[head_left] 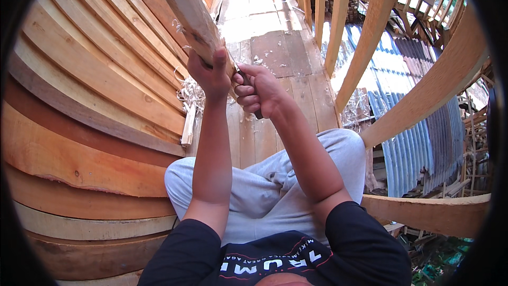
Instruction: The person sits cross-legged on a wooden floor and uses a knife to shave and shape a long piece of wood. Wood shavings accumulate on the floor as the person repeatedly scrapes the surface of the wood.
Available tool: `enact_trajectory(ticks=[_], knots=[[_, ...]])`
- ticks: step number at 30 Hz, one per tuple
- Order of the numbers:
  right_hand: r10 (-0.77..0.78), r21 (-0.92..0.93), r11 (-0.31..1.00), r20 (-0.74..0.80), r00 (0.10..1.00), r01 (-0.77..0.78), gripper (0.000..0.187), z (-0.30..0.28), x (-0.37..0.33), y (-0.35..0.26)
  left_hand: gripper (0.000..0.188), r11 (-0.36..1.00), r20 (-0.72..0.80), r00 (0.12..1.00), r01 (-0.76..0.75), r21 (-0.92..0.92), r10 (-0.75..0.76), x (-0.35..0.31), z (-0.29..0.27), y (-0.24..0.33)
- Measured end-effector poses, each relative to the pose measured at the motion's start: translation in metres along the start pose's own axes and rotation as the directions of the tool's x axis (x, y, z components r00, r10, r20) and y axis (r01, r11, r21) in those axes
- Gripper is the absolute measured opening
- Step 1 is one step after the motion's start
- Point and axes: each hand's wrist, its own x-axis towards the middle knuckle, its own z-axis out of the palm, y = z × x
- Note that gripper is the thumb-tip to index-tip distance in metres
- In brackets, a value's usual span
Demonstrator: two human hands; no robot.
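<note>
A long pale piece of wood (190, 13) slants from the top of the view down toward me. Around its near end my left hand (211, 74) is wrapped, thumb along the upper side. Close on its right, my right hand (263, 90) is closed around the dark handle of a knife (244, 78). The blade points up and meets the wood's right edge, though most of it is hidden. Thin curled shavings (191, 94) lie on the floor beside the left hand, and a few cling to the wood.
Stacked boards (95, 63) form a wall on my left. A railing of wooden slats (365, 42) runs along the right, with corrugated metal sheets (407, 132) below it. A short wood offcut (188, 125) rests on the plank floor (301, 92). My crossed legs (254, 190) are in front of me.
</note>
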Motion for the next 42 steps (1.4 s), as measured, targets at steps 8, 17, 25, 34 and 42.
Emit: enact_trajectory(ticks=[8, 17, 25, 34, 42], knots=[[0.019, 0.048, 0.999, -0.013, 1.0, -0.018, 0.035, 0.005, 0.001, 0.001, 0.059, 1.0, -0.016, 1.0, -0.011, 0.014, 0.011, 0.003, -0.005, -0.009], [0.003, 0.08, 0.997, 0.011, 1.0, -0.004, 0.035, 0.004, 0.007, 0.006, 0.059, 0.999, -0.006, 1.0, 0.003, -0.034, -0.003, 0.007, -0.007, -0.016], [0.002, 0.093, 0.996, 0.06, 0.998, -0.008, 0.035, 0.002, 0.012, 0.009, 0.059, 0.999, 0.035, 0.999, 0.011, -0.032, -0.01, 0.012, -0.013, -0.02], [-0.036, 0.184, 0.983, 0.108, 0.994, 0.016, 0.038, -0.005, 0.018, 0.015, 0.065, 0.998, 0.089, 0.996, 0.033, -0.061, -0.028, 0.017, -0.016, -0.03], [-0.393, -0.157, 0.917, -0.203, 0.897, 0.366, 0.042, -0.046, -0.024, -0.039, 0.067, 0.95, -0.232, 0.927, 0.256, -0.181, -0.294, 0.044, -0.103, -0.055]])
